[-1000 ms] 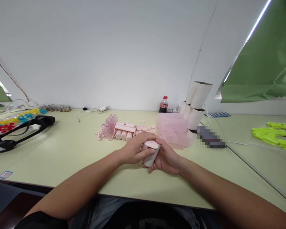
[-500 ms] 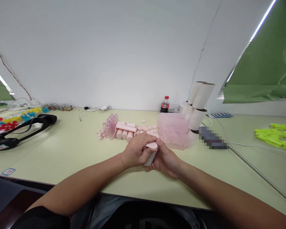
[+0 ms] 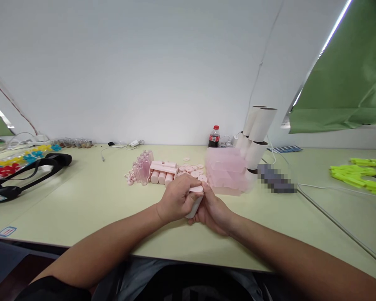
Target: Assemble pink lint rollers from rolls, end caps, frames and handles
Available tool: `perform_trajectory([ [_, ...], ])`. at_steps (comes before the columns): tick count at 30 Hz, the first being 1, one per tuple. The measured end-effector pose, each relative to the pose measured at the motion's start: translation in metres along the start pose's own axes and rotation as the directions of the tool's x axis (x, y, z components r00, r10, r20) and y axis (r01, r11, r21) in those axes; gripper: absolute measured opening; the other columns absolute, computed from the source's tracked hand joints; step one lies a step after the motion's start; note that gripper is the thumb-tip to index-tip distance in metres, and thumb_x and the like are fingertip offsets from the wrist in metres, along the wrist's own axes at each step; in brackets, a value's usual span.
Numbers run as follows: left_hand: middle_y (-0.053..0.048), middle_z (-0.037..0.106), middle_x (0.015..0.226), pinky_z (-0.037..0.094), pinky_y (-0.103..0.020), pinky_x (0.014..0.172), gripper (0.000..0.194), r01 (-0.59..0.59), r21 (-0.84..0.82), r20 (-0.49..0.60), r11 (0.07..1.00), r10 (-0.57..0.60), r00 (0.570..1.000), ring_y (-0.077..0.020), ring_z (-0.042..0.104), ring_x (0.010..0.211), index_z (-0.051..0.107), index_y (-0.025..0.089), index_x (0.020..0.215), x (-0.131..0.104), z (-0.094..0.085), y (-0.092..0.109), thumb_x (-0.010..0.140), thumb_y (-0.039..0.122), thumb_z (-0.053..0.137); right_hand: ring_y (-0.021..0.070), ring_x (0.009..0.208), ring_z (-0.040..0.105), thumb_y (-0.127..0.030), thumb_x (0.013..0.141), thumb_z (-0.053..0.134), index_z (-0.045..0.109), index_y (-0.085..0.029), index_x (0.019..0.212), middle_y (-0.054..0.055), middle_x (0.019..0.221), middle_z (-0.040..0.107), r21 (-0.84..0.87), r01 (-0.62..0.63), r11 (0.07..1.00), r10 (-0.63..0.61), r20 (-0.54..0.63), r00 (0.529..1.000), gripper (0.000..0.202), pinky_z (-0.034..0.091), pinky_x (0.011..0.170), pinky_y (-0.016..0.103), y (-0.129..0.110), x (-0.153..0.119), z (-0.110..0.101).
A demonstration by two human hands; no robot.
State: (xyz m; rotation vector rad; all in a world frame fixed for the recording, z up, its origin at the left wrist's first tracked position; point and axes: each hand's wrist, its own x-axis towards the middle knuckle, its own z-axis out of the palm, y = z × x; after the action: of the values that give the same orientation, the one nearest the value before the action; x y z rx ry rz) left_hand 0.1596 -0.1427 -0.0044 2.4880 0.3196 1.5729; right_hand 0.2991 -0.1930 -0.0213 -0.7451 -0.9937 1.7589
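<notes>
Both hands hold one pale, tube-like piece (image 3: pixel 194 207) with a flat pink disc (image 3: pixel 196 189) at its upper end. My left hand (image 3: pixel 179 199) wraps it from the left, thumb near the disc. My right hand (image 3: pixel 213 211) closes around it from the right, with fingers curled beneath. Much of the piece is hidden by the fingers. Just beyond the hands are several loose pink discs (image 3: pixel 192 168) and a pink holder (image 3: pixel 163 167) with cylinders along its front. Clear pink tubes (image 3: pixel 142 169) stand to the left of the holder.
Translucent pink boxes (image 3: pixel 224 172) stand right of the discs, near stacked white cardboard tubes (image 3: pixel 263 125). Behind is a cola bottle (image 3: pixel 214 138). Black headgear (image 3: pixel 28 177) lies far left; neon yellow plastic parts (image 3: pixel 354 175) lie far right. A cable (image 3: pixel 338 223) crosses the right side.
The view has shifted slightly, so the scene sits a little farther left. Both hands keep their grip on the piece; the disc on top looks flatter from this angle.
</notes>
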Motion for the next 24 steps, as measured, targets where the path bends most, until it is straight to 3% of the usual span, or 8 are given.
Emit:
perform_trajectory([
  [11, -0.007, 0.065, 0.089, 0.050, -0.035, 0.076, 0.019, 0.054, -0.146, 0.059, 0.988, -0.045, 0.997, -0.0181, 0.059, 0.082, 0.060, 0.019, 0.104, 0.001, -0.002, -0.003, 0.095, 0.032, 0.051, 0.0179, 0.072, 0.059, -0.076, 0.088, 0.038, 0.065, -0.017, 0.100, 0.010, 0.090, 0.067, -0.077, 0.044, 0.996, -0.044, 0.008, 0.999, 0.066, 0.051, 0.062, 0.032, 0.004, 0.000, -0.004],
  [16, -0.009, 0.064, 0.095, 0.050, -0.039, 0.083, 0.018, 0.047, -0.250, 0.042, 0.967, -0.038, 0.998, -0.0202, 0.060, 0.091, 0.061, 0.018, 0.106, 0.003, -0.004, -0.003, 0.094, 0.029, 0.053, 0.0207, 0.082, 0.059, -0.078, 0.086, 0.041, 0.064, -0.018, 0.105, 0.012, 0.099, 0.065, -0.162, 0.088, 0.983, -0.085, 0.022, 0.996, 0.067, 0.052, 0.068, 0.034, 0.006, 0.001, -0.007],
  [24, -0.012, 0.066, 0.110, 0.051, -0.042, 0.091, 0.023, 0.100, -0.262, 0.079, 0.960, -0.081, 0.994, -0.0237, 0.063, 0.104, 0.061, 0.018, 0.111, 0.001, -0.007, -0.004, 0.092, 0.030, 0.055, 0.0221, 0.086, 0.058, -0.077, 0.086, 0.041, 0.063, -0.019, 0.110, 0.011, 0.101, 0.062, -0.225, 0.101, 0.969, -0.102, 0.009, 0.995, 0.067, 0.052, 0.073, 0.038, 0.007, 0.002, -0.012],
])
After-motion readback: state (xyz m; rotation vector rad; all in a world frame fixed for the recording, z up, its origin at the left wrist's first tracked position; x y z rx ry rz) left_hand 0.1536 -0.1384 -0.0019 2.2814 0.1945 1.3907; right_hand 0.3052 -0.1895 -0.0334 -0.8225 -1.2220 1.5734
